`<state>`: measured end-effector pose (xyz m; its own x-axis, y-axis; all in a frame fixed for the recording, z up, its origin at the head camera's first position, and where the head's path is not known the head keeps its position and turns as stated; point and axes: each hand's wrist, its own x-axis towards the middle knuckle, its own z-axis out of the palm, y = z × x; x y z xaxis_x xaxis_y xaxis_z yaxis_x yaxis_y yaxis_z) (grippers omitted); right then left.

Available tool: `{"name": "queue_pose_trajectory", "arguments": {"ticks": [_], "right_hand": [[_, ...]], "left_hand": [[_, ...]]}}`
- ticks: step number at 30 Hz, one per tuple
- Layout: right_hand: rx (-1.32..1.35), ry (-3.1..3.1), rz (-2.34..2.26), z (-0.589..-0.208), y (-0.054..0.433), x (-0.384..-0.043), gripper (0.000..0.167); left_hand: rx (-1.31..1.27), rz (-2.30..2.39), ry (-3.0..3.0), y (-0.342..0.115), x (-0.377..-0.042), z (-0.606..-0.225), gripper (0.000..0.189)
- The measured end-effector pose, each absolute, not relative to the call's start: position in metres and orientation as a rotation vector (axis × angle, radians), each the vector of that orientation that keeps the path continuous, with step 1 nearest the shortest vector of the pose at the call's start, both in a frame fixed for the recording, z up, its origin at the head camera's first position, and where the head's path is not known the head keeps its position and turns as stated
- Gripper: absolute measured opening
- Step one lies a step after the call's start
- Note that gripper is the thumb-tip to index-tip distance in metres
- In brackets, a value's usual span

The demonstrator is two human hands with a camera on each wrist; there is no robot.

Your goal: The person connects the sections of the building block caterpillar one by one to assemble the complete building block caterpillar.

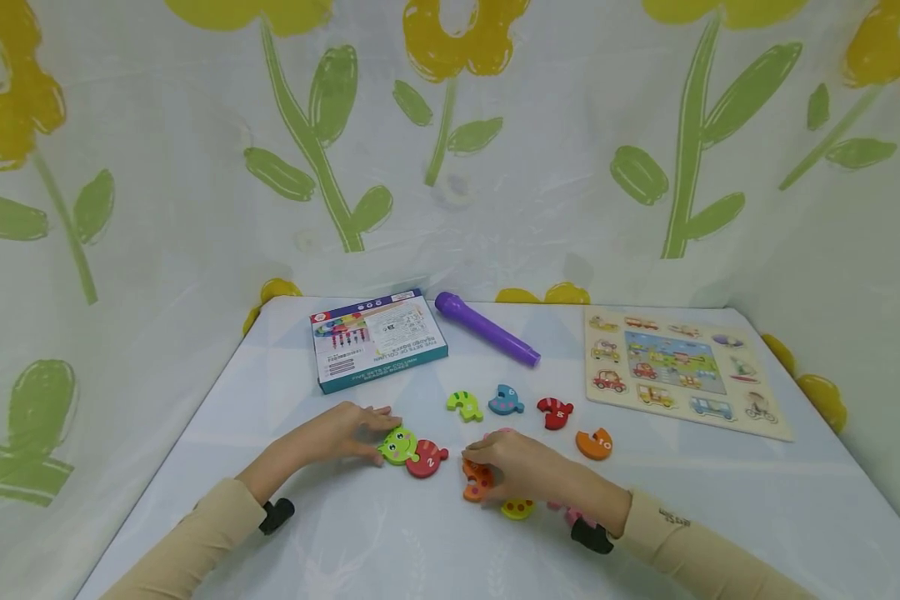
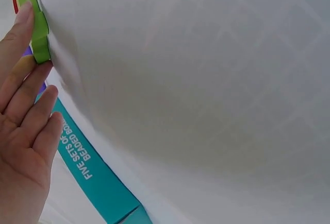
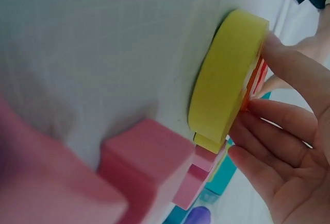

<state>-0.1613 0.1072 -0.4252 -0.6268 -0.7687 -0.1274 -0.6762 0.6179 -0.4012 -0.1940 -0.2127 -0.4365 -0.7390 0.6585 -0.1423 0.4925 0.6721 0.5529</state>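
Observation:
A green caterpillar-head puzzle piece (image 1: 399, 447) lies on the table, joined to a red piece numbered 2 (image 1: 426, 459). My left hand (image 1: 352, 434) pinches the green head by its left edge; in the left wrist view the thumb is on it and a fingertip touches its end. To the right of the red piece, my right hand (image 1: 523, 468) grips an orange piece with red dots (image 1: 477, 482) between thumb and fingers. A small gap separates it from the red piece. Just beside that hand lies a yellow dotted piece (image 1: 518, 509); pink pieces (image 3: 147, 157) are partly hidden under the wrist.
Behind the hands lie a green piece (image 1: 465, 406), a blue piece (image 1: 506, 400), a red piece (image 1: 555, 412) and an orange piece numbered 10 (image 1: 595, 444). Farther back are a box (image 1: 378, 340), a purple microphone-shaped toy (image 1: 487, 328) and a wooden vehicle puzzle board (image 1: 682, 371).

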Motion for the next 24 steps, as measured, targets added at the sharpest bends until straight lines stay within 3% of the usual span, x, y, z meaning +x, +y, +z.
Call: {"name": "queue_pose_trajectory", "arguments": {"ticks": [24], "right_hand": [[-1.154, 2.524, -0.569, -0.415, 0.113, -0.169, 0.056]], "left_hand": [[0.908, 0.68, 2.502, -0.211, -0.197, -0.432, 0.062]]}}
